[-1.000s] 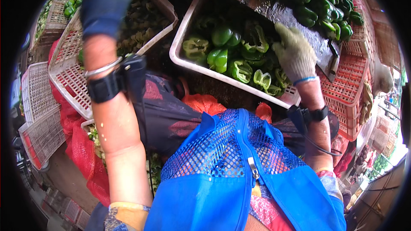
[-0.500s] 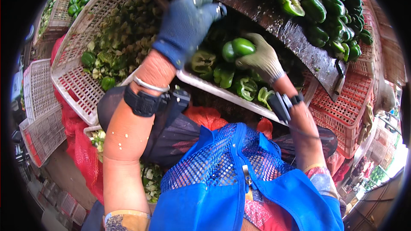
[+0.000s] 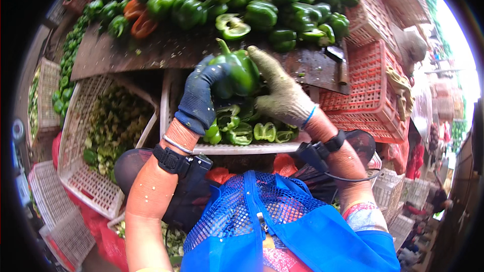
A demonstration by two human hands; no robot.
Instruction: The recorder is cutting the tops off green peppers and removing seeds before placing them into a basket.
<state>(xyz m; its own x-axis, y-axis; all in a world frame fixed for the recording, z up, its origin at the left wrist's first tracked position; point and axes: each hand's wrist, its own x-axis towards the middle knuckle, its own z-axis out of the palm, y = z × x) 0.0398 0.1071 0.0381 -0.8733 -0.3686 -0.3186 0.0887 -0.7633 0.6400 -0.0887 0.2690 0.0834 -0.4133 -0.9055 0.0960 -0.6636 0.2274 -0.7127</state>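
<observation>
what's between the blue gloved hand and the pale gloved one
In the head view, a green pepper is between the left hand and right hand.

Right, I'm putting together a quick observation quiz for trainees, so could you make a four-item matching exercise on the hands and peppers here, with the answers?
Column one
1. Left hand
2. Right hand
3. Orange bell peppers
4. Halved green bell peppers

Column two
A. On the dark board, toward its left end, beside green ones
B. Gloved in pale beige, thumb spread from the fingers
C. Inside the white crate below the hands
D. Gloved in blue, gripping a green bell pepper

Right pairs: 1-D, 2-B, 3-A, 4-C
</observation>
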